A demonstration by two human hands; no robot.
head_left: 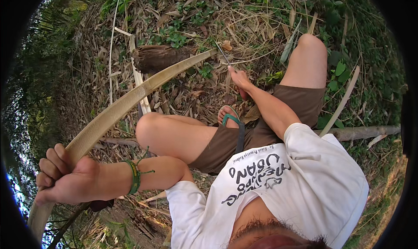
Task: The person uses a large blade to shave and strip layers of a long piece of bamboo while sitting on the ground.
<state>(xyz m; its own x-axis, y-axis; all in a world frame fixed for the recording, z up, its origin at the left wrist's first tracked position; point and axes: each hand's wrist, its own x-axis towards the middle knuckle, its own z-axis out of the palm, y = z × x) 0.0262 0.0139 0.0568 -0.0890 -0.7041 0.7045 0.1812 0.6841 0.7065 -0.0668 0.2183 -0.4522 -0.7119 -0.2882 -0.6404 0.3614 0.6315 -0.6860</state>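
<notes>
The person's left hand (72, 179) is wrapped around the near part of a long, pale bamboo strip (117, 112), at the lower left. The strip runs diagonally up and across, passing in front of a weathered brown log (148, 60); whether the two touch cannot be told. Its far end lies at the blade of a knife (224, 54), which the right hand (241, 80) grips, fingers closed. A green woven bracelet (135, 177) circles the left wrist. The person sits with knees apart over ground covered in dry leaves (185, 99), one foot in a green-strapped flip-flop (229, 118). Beyond the left knee lies another split bamboo piece (138, 79).
</notes>
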